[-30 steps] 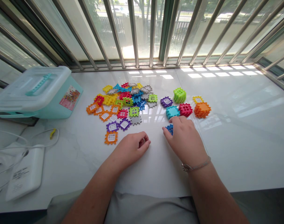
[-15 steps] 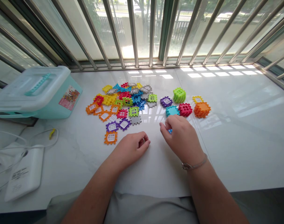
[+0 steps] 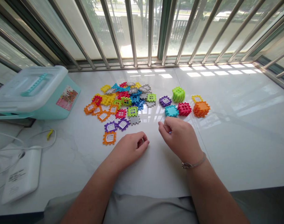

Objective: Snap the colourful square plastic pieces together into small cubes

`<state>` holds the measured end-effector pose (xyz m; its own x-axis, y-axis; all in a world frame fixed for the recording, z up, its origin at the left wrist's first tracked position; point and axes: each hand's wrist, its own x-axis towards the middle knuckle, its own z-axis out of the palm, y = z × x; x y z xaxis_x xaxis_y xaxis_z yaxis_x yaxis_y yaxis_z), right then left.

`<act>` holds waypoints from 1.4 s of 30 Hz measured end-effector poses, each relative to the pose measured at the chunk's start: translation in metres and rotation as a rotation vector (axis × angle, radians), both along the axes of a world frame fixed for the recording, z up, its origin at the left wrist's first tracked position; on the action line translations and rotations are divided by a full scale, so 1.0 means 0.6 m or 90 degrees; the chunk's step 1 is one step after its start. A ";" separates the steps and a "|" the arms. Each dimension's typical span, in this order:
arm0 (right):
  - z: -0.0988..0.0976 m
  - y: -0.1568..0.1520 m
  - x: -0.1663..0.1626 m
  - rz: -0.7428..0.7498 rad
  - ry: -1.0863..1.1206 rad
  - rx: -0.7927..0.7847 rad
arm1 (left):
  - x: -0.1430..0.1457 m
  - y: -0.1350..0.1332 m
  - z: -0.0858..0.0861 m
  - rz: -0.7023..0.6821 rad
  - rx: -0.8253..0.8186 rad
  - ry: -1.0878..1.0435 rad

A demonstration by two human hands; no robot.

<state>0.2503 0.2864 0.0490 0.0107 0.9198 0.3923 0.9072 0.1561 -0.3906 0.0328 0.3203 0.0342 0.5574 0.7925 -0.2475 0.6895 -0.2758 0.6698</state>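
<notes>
My left hand [image 3: 134, 144] rests on the white surface, fingers curled in and thumb near the index finger; nothing shows in it. My right hand [image 3: 176, 133] is closed just in front of a stack of light-blue tiles [image 3: 171, 110]. A sliver of blue shows by its curled fingers, but what it may hold is hidden. Around that stack are a red stack [image 3: 184, 109], a green stack [image 3: 178, 94] and a purple window tile [image 3: 165, 101]. Farther right, an orange stack [image 3: 201, 109] sits in front of a yellow tile [image 3: 197, 99].
Left of centre lies a mixed heap of interlocking plastic tiles [image 3: 121, 99], with an orange window tile [image 3: 109, 138] nearest me. A turquoise lidded box [image 3: 51, 99], a white power bank [image 3: 23, 174] and cables [image 3: 53, 141] are at left. Metal bars [image 3: 151, 34] line the window.
My right hand has turned slightly, and the blue piece near its fingers now shows less. My left hand keeps its curled pose. The whole view has shifted slightly.
</notes>
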 end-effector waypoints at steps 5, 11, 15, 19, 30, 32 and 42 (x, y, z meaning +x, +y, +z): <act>-0.002 0.000 0.000 0.008 0.000 -0.018 | 0.001 0.000 0.001 0.001 0.000 0.004; 0.000 -0.001 -0.001 0.002 0.006 0.008 | 0.001 -0.001 0.000 0.001 -0.003 0.005; 0.002 -0.001 -0.001 0.003 0.016 0.040 | 0.001 0.000 -0.001 0.004 -0.002 0.005; 0.004 -0.003 -0.002 0.006 0.025 0.069 | 0.002 0.001 0.001 0.005 -0.003 0.003; 0.009 -0.006 -0.004 0.023 0.044 0.102 | 0.002 0.000 0.002 0.004 -0.008 -0.003; 0.009 -0.007 -0.004 0.027 0.047 0.105 | 0.002 0.000 0.002 0.005 -0.008 -0.001; 0.021 -0.011 -0.002 0.046 0.051 0.135 | 0.001 0.000 0.001 0.003 -0.004 -0.003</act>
